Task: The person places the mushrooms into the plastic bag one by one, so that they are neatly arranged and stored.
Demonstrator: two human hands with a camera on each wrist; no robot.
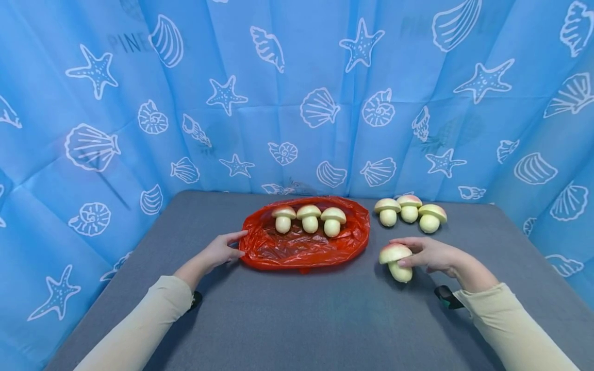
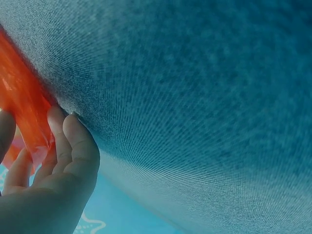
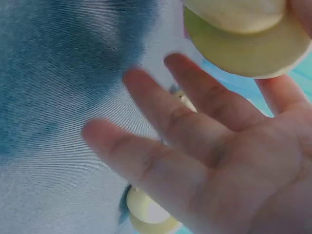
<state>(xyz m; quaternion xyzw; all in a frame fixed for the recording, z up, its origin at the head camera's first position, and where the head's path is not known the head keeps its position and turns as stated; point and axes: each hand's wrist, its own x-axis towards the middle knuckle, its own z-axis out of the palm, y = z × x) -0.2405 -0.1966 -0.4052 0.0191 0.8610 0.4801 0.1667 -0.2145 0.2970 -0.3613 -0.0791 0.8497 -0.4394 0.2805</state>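
Note:
A red plastic bag lies with its mouth spread wide on the table. Inside it, along the far side, three pale toy mushrooms stand in a row. At the bag's left edge, my left hand touches the rim with thumb and fingers spread apart; the left wrist view shows red plastic between them. To the right of the bag, my right hand pinches another toy mushroom, tilted, between thumb and index finger. Its other fingers extend loosely in the right wrist view, away from the mushroom.
Three more toy mushrooms sit close together at the back right of the grey table. A blue curtain with white shells and starfish hangs behind the table and along its sides.

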